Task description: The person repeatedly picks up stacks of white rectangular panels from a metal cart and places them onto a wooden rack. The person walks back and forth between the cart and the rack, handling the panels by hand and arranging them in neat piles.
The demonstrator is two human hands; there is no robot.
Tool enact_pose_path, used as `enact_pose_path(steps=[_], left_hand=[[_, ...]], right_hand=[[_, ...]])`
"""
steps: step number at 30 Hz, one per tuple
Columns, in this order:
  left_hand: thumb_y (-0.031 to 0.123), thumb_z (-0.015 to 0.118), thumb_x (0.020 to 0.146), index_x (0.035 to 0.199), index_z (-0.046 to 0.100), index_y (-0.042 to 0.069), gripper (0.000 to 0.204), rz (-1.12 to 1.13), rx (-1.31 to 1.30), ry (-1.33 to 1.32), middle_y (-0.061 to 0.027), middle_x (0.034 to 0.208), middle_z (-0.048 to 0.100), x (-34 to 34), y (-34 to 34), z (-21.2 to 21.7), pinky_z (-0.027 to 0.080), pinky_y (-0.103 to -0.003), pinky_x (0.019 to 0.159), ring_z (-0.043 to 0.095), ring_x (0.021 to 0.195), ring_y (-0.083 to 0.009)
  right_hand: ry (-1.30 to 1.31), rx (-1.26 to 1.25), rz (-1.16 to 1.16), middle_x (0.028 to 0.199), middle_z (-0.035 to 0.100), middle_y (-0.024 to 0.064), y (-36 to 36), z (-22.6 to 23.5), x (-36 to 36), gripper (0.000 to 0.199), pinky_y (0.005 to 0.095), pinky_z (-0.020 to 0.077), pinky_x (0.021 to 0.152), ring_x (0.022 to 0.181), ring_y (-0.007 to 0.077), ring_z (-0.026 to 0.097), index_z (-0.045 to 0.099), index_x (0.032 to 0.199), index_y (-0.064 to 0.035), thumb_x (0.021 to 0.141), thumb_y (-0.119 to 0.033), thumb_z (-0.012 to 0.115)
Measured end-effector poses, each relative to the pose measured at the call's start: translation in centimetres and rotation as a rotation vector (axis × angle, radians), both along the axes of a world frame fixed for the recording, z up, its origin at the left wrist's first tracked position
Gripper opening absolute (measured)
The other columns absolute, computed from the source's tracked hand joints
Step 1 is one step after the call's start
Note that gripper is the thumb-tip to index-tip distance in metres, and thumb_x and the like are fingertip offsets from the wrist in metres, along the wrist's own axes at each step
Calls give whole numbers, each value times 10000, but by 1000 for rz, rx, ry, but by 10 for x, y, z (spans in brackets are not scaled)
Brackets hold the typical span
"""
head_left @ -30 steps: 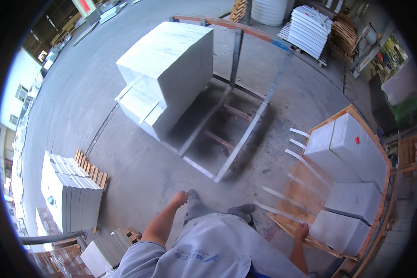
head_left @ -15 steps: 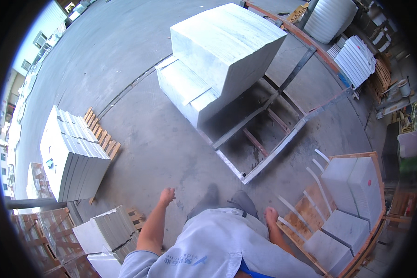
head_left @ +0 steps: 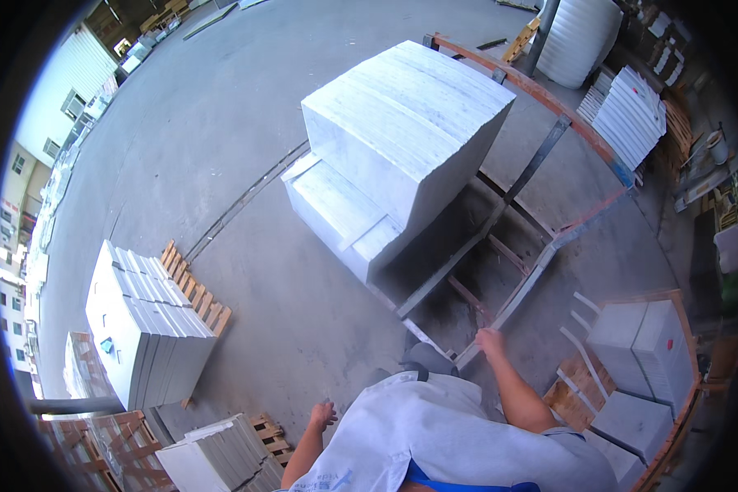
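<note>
My left hand [head_left: 323,412] hangs beside my body over the concrete floor, fingers loosely apart, holding nothing. In front of me my right hand [head_left: 489,339] is raised with its fingers curled in. It overlaps the near corner of a metal frame [head_left: 517,291] in the picture; whether the two touch I cannot tell. Nothing shows in that hand. On the far left part of the frame rests a stepped stack of large white stone slabs [head_left: 402,115], a shorter, lower stack [head_left: 344,197] against its near left side.
Left stands a stack of pale slabs [head_left: 148,328] by a wooden pallet [head_left: 197,291], with another slab stack [head_left: 221,451] nearer me. Right is a wooden crate [head_left: 687,328] holding white stone blocks [head_left: 635,422]. A white wrapped roll [head_left: 578,41] stands far right.
I have stepped closer to the frame. My right hand has swung forward to its near corner, and my left hand has dropped back toward my body.
</note>
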State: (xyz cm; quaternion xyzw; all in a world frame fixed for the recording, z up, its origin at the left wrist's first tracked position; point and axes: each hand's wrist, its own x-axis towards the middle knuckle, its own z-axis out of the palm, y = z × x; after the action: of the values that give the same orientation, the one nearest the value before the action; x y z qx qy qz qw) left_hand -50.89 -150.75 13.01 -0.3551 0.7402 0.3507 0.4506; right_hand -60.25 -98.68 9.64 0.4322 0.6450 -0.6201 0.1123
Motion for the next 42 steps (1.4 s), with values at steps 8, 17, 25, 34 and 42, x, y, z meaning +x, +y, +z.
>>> enact_pose_path(steps=[8, 17, 25, 34, 42], left_hand=[[292, 410, 864, 1072, 497, -51, 410, 332, 155, 253, -210, 973, 594, -135, -25, -23, 497, -372, 599, 628, 753, -292], [286, 427, 852, 1090, 497, -43, 412, 119, 145, 110, -202, 983, 596, -315, -96, -38, 496, -374, 610, 627, 750, -288], [272, 431, 830, 1128, 465, -35, 430, 8, 180, 90, -222, 1032, 578, -490, -180, -24, 489, -395, 677, 615, 831, -311], [280, 453, 828, 1113, 472, -31, 422, -57, 240, 162, -198, 1027, 579, -586, -143, -13, 479, -368, 658, 610, 807, -283], [285, 481, 831, 1093, 487, -18, 401, -113, 324, 252, -166, 974, 585, -632, -101, 7, 490, -355, 642, 612, 781, -259]], right_hand=[[154, 28, 111, 835, 626, 76, -61, 68, -232, 316, 246, 477, 550, 674, 135, 603, 575, 983, 2, 873, -283, 494], [192, 399, 29, 935, 604, 226, -115, 68, -433, 572, 415, 434, 782, 877, 353, 588, 577, 927, 40, 868, -480, 347], [-230, 579, -156, 1046, 559, 282, -152, 73, -496, 705, 434, 412, 886, 1036, 398, 518, 571, 995, 69, 839, -575, 332], [-250, 592, -137, 1049, 560, 277, -154, 84, -494, 720, 447, 412, 882, 1027, 393, 527, 580, 991, 67, 841, -593, 332], [-252, 573, -200, 995, 583, 274, -160, 86, -494, 698, 453, 437, 837, 973, 396, 554, 594, 952, 70, 827, -584, 383]])
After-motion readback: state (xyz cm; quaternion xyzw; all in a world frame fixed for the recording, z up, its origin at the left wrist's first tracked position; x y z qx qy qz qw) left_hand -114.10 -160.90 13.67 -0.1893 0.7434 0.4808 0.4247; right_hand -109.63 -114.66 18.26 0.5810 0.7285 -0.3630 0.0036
